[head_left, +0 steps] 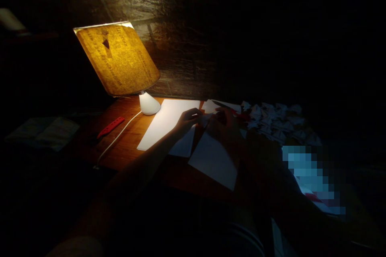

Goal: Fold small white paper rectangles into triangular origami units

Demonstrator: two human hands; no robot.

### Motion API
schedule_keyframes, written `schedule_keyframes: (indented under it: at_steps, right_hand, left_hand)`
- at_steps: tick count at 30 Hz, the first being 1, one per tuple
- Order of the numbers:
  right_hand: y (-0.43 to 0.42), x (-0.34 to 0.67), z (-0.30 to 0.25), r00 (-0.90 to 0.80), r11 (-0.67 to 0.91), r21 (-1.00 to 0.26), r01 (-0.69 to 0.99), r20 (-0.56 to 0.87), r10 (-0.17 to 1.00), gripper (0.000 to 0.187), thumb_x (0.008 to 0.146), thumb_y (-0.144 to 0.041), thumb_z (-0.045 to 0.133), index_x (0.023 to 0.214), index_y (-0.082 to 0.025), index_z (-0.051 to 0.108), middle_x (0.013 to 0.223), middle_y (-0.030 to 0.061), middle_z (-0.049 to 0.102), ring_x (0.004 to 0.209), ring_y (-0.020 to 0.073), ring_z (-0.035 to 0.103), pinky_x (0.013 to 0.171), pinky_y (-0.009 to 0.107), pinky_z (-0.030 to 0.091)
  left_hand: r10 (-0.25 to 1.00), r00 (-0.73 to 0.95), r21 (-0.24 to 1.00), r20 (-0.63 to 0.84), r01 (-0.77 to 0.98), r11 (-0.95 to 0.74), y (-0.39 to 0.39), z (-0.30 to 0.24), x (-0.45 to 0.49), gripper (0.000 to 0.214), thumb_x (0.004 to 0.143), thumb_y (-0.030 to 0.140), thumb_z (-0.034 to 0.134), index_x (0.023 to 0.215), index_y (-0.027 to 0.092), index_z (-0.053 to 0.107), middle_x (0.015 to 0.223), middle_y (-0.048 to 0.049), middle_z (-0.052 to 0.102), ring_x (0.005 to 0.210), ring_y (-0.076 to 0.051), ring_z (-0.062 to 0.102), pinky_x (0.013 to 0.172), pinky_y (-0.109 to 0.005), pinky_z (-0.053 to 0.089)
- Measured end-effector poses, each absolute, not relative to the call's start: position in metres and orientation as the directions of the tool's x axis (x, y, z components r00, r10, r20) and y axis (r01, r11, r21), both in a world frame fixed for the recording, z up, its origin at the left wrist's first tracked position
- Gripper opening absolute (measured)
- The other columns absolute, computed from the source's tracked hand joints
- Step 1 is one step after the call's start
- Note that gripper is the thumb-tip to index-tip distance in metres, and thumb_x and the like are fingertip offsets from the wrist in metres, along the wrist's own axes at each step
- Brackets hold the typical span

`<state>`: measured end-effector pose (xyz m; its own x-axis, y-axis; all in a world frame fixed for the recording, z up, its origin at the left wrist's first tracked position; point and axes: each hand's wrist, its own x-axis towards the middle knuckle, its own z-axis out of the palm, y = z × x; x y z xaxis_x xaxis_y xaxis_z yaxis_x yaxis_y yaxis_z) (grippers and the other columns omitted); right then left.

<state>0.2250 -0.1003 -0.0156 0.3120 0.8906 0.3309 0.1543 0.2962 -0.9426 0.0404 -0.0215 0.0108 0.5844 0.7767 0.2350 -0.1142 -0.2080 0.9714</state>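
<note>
My left hand (189, 119) reaches over white sheets, its fingers closed on the left side of a small piece of paper (206, 119). From the right, my right hand (226, 122) pinches the same piece, so it spans the gap between both hands. Shadow hides its exact shape and some of my fingertips. Below lies a loose white sheet (214, 160), angled towards me. A stack of white paper (161, 128) rests further left, partly under my left forearm. Just behind my right hand is a dark-bladed tool (223, 106) with something red near it; its kind is unclear.
A lit lamp (120, 60) with a printed shade stands at the back left, its white cord (120, 133) crossing the wooden table (132, 158). A red-handled tool (111, 127) lies beside it. Several folded paper shapes (271, 118) and a blurred-out bright screen (310, 174) are on the right.
</note>
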Motion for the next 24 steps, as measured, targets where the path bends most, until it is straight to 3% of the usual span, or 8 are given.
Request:
schedule_keyframes:
  at_steps: [4, 8, 13, 19, 24]
  right_hand:
    - [-0.097, 0.224, -0.020, 0.366, 0.309, -0.949, 0.070, 0.312, 0.877, 0.057, 0.079, -0.044, 0.084, 0.126, -0.027, 0.056, 0.098, 0.0035, 0.072, 0.093, 0.0228, 0.069, 0.086, 0.039, 0.055]
    - [-0.091, 0.227, -0.022, 0.378, 0.293, -0.954, 0.059, 0.293, 0.878, 0.052, 0.079, -0.052, 0.084, 0.117, -0.028, 0.057, 0.093, 0.0022, 0.069, 0.091, 0.0222, 0.068, 0.086, 0.039, 0.055]
    - [-0.093, 0.232, -0.018, 0.288, 0.222, -0.974, 0.052, 0.227, 0.930, 0.052, 0.079, -0.062, 0.080, 0.109, -0.026, 0.060, 0.091, 0.0043, 0.073, 0.080, 0.0220, 0.070, 0.073, 0.036, 0.057]
    - [-0.107, 0.223, -0.009, 0.187, 0.177, -0.984, -0.019, 0.170, 0.967, 0.034, 0.080, -0.052, 0.078, 0.090, -0.024, 0.061, 0.078, 0.0017, 0.069, 0.069, 0.0194, 0.067, 0.062, 0.032, 0.054]
    - [-0.108, 0.222, -0.009, 0.286, 0.206, -0.976, 0.074, 0.218, 0.933, 0.031, 0.074, -0.036, 0.079, 0.098, -0.024, 0.064, 0.083, 0.0020, 0.068, 0.075, 0.0208, 0.066, 0.064, 0.033, 0.052]
  left_hand:
    - [0.811, 0.533, 0.970, 0.241, -0.161, -0.183, -0.019, 0.006, 0.043, 0.040, 0.076, 0.048, 0.090, 0.083, 0.015, 0.068, 0.076, -0.0034, 0.072, 0.070, -0.015, 0.067, 0.074, -0.031, 0.054]
    - [0.800, 0.551, 0.969, 0.238, -0.191, -0.157, -0.019, 0.001, 0.045, 0.041, 0.075, 0.046, 0.091, 0.087, 0.016, 0.066, 0.084, -0.0064, 0.077, 0.076, -0.016, 0.071, 0.079, -0.033, 0.058]
    - [0.803, 0.545, 0.970, 0.240, -0.172, -0.174, -0.015, -0.004, 0.043, 0.040, 0.070, 0.039, 0.094, 0.090, 0.015, 0.069, 0.086, -0.0065, 0.076, 0.082, -0.020, 0.073, 0.081, -0.034, 0.058]
    - [0.795, 0.531, 0.955, 0.293, -0.134, -0.263, -0.012, -0.005, 0.042, 0.034, 0.065, 0.033, 0.094, 0.081, 0.014, 0.071, 0.079, -0.0031, 0.074, 0.077, -0.017, 0.070, 0.075, -0.030, 0.055]
    - [0.800, 0.547, 0.969, 0.248, -0.151, -0.197, -0.016, -0.003, 0.046, 0.041, 0.061, 0.037, 0.095, 0.090, 0.015, 0.075, 0.090, -0.0069, 0.081, 0.088, -0.024, 0.075, 0.084, -0.036, 0.060]
